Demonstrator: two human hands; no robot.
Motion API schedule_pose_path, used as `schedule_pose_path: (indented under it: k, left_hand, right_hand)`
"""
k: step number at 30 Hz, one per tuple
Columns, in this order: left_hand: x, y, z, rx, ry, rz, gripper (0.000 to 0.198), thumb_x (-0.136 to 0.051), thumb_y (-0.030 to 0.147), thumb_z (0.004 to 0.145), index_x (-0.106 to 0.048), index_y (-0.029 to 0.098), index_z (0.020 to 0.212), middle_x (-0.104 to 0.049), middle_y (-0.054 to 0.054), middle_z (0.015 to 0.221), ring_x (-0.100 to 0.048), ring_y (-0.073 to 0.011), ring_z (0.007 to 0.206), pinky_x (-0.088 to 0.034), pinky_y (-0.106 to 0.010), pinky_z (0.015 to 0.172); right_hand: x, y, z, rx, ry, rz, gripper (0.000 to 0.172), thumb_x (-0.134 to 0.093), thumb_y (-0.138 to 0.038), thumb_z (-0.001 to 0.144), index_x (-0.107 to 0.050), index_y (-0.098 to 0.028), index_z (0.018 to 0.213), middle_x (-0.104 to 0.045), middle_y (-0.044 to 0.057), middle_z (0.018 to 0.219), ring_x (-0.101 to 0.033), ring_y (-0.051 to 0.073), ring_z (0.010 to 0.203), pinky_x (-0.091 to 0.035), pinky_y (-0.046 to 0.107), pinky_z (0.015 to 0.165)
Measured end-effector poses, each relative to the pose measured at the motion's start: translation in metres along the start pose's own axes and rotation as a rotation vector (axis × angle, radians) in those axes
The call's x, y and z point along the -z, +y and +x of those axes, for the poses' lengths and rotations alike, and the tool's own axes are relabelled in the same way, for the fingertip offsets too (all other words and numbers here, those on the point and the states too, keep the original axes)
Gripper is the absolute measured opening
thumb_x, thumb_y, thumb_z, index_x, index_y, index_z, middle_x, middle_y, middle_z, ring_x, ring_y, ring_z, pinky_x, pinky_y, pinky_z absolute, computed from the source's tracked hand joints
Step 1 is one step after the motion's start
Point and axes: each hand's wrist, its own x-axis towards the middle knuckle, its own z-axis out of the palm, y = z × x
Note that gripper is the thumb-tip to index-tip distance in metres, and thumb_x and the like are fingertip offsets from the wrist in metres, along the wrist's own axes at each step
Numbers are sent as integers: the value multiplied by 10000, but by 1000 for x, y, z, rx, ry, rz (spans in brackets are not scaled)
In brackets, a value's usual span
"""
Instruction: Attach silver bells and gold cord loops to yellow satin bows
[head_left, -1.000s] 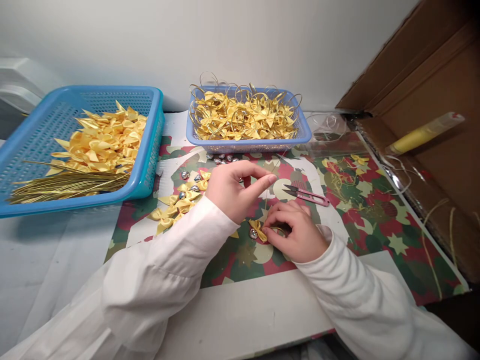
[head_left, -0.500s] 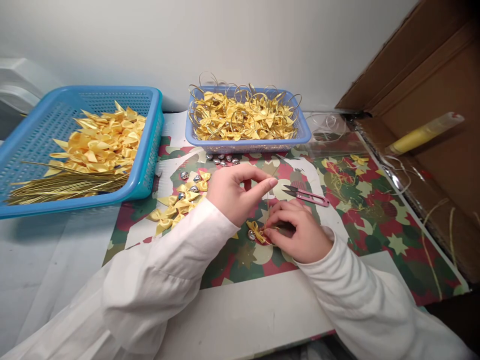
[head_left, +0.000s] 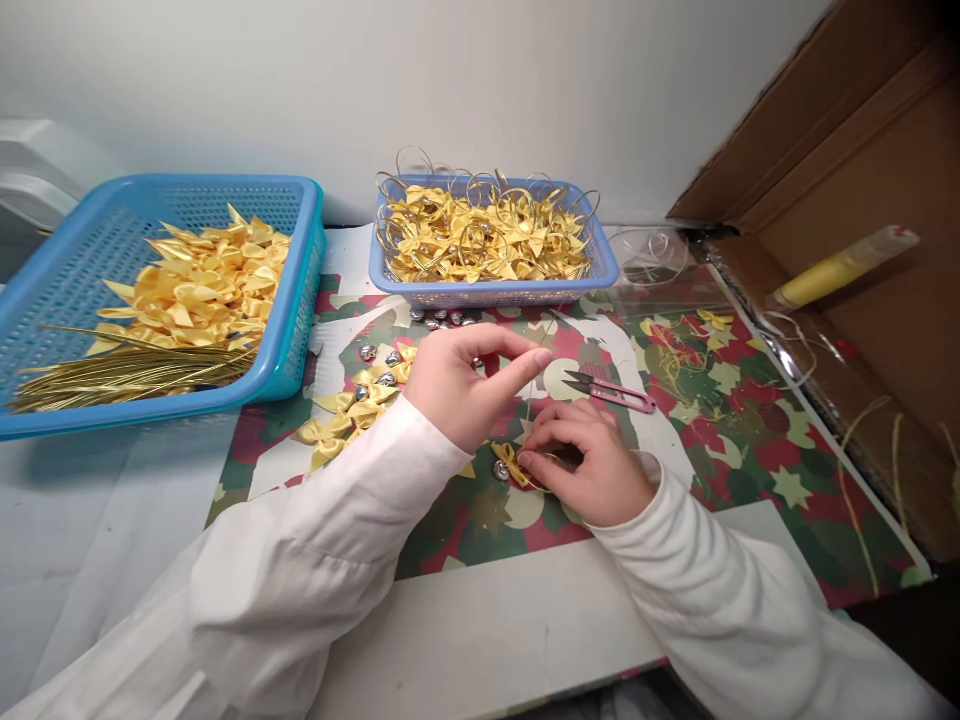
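Note:
My left hand [head_left: 480,385] is raised over the patterned sheet, thumb and forefinger pinched on a thin gold cord [head_left: 529,402]. The cord runs down from that pinch to my right hand [head_left: 589,460], which rests low on the sheet. Its thumb and forefinger are closed at the edge of a yellow ribbon bow [head_left: 510,464]. A small silver bell [head_left: 501,470] lies against the left side of this bow. What exactly the right fingertips grip is partly hidden. Pink-handled thread snips [head_left: 611,390] lie just beyond my right hand.
A large blue basket [head_left: 300,290] on the left holds yellow bows and gold cords. Behind my hands stands a smaller basket [head_left: 480,293] of bows with looped cords. Loose bows [head_left: 337,425] and bells [head_left: 442,320] lie near my left forearm. Cardboard [head_left: 862,150] borders the right.
Both hands keep nearly the same pose. The right fingertips have shifted slightly left toward the bow, and the whole view has moved a little.

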Motion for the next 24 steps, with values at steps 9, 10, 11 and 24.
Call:
schedule_pose_path:
  k: [9,10,11,24]
  left_hand:
    - [2,1,1,-19,33,23,193,-654,322,727,-693,147,654,-681,-22,638,-520,-111,524,-424,-233,505]
    - [3,1,2,-20,35,26,193,-654,320,727,-692,146,652,-678,-20,632,-515,-108,521,-423,-231,503]
    - [3,1,2,-21,36,27,191,-654,316,728,-691,145,650,-675,-17,626,-508,-105,515,-420,-230,499]
    - [6,3,3,-17,42,-22,170,-667,294,725,-691,144,651,-670,-12,615,-505,-101,510,-411,-228,503]
  right_hand:
    - [-1,-1,-1,-15,-16,-13,94,-667,-179,700,-649,-226,620,-667,-9,773,-532,188,785,-282,400,828]
    - [-1,-1,-1,-19,-20,-13,93,-668,-179,699,-649,-225,621,-666,-10,774,-530,188,785,-278,398,825]
    - [-1,-2,-1,-21,-24,-14,90,-666,-179,699,-650,-226,624,-665,-10,775,-528,187,784,-275,396,821]
    - [0,-1,-1,-20,-85,-52,68,-643,-190,714,-663,-227,661,-657,-12,783,-508,179,781,-240,382,785]
